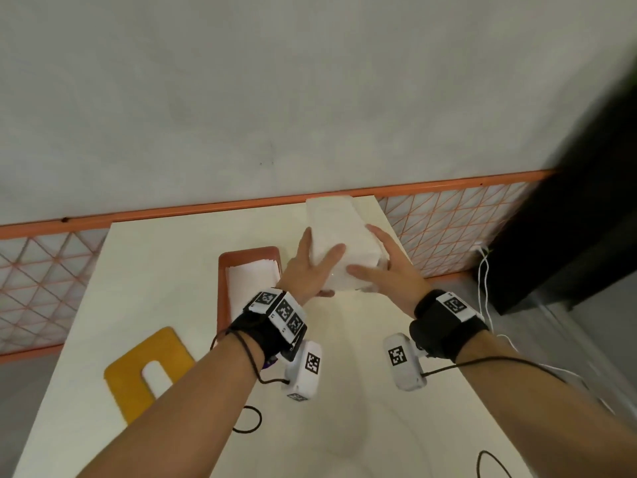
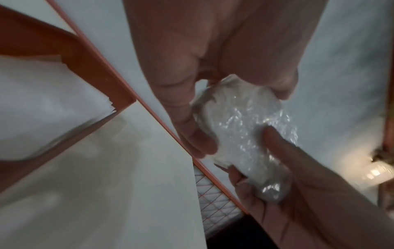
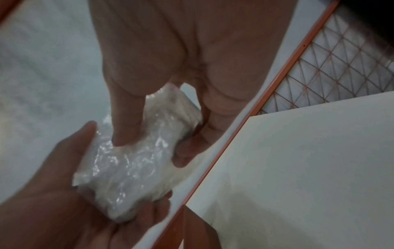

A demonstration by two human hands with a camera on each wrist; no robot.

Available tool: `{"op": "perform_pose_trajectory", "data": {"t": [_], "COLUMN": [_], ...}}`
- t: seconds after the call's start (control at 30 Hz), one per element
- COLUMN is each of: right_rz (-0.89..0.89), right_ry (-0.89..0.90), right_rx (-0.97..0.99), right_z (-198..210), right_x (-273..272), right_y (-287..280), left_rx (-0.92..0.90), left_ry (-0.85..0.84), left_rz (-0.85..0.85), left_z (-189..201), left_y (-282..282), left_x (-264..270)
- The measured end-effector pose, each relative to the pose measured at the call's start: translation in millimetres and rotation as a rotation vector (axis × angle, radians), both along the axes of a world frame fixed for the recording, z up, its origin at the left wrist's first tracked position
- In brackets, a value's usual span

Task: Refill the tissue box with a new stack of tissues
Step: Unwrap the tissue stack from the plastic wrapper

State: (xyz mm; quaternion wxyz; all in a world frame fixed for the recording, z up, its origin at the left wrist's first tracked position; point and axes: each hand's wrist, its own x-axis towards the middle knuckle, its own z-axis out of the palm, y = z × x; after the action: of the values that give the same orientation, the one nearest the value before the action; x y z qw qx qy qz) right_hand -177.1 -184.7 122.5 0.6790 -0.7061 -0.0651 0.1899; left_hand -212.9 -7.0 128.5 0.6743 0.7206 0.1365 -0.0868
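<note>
A white tissue pack (image 1: 339, 232) in crinkly clear plastic is held above the far part of the table (image 1: 165, 257). My left hand (image 1: 312, 262) grips its near left end, thumb on top and fingers along the side. My right hand (image 1: 379, 267) grips the near right end the same way. In the left wrist view the left fingers (image 2: 192, 134) pinch the pack (image 2: 241, 134). In the right wrist view the right fingers (image 3: 125, 131) press into the pack (image 3: 136, 160). The orange tissue box base (image 1: 224, 270), holding some white tissues (image 1: 255, 274), lies left of the hands. Its yellow slotted lid (image 1: 131, 377) lies nearer.
An orange mesh fence (image 1: 448, 229) runs along the table's far edge, in front of a grey wall. A black object (image 1: 568, 236) stands at the right, with white cables (image 1: 482, 281) beside it. Black cable loops (image 1: 248, 420) lie on the near table.
</note>
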Motion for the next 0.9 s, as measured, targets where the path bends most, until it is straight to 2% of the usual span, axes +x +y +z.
{"op": "perform_pose_trajectory", "data": {"t": [0.07, 0.13, 0.23, 0.33, 0.43, 0.53, 0.6, 0.67, 0.77, 0.9], "right_rz": [-0.025, -0.024, -0.003, 0.035, 0.152, 0.15, 0.183, 0.16, 0.117, 0.205], "right_ry": [0.03, 0.059, 0.095, 0.064, -0.067, -0.182, -0.163, -0.148, -0.264, -0.381], "right_rx": [-0.02, -0.048, -0.139, -0.454, -0.833, -1.048, -1.066, -0.98, -0.827, -0.686], "right_z": [1, 6, 20, 32, 34, 32, 27, 21, 17, 15], "right_x": [-10, -18, -27, -25, -19, -18, -18, -21, -25, -31], "right_y": [2, 0, -5, -9, -13, -15, -13, -9, -6, -9], "left_rx": [0.265, 0.379, 0.326, 0.306, 0.267, 0.185, 0.197, 0.173, 0.203, 0.299], "left_ry": [-0.017, -0.111, -0.236, -0.095, 0.056, 0.142, 0.188, 0.228, 0.258, 0.315], "left_rz": [-0.025, -0.017, -0.089, -0.172, -0.126, -0.105, -0.1, -0.078, -0.067, -0.046], "left_z": [-1, -1, 12, 23, 20, 12, 8, 2, -6, -4], "left_y": [3, 5, 4, 1, -5, -17, -23, -26, -24, -22], "left_x": [-6, -13, -27, -37, -36, -34, -35, -37, -43, -54]}}
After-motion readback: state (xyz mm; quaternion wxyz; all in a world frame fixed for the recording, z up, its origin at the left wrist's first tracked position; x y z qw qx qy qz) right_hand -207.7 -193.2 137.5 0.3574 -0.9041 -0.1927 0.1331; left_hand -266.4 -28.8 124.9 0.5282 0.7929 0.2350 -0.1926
